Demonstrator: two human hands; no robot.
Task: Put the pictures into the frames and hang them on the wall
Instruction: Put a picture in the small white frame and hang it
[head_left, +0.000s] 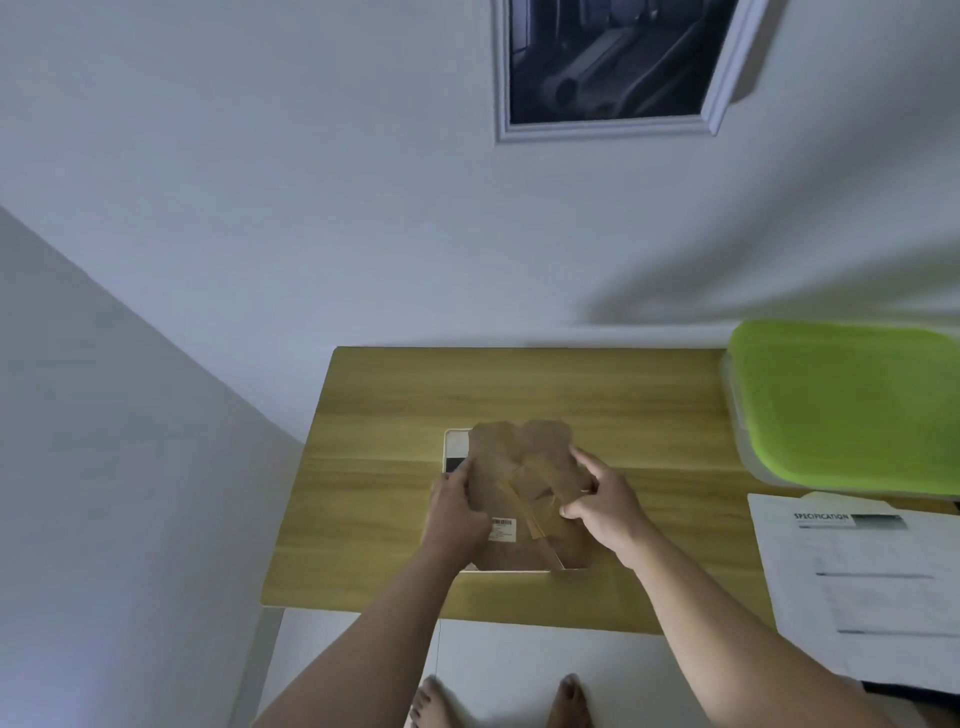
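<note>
Head view: a flat frame (457, 447) wrapped in crumpled brown paper (524, 467) lies on the wooden tabletop (649, 415), near its front edge and about midway along it. Its long axis runs from front to back edge. The paper is torn open at the far left corner, baring a white rim with a dark patch. Tape strips cross the wrap, and a small barcode label (502, 530) sits near the front left.

The left hand (457, 512) rests curled on the wrap's left side, fingers pressing the paper. The right hand (605, 499) pinches a fold of paper at the right side, fingers narrow.

A green-lidded box (852, 405) occupies the right back corner, a printed sheet (872, 571) just in front of it. A white-framed dark picture (613, 67) hangs on the wall above.
</note>
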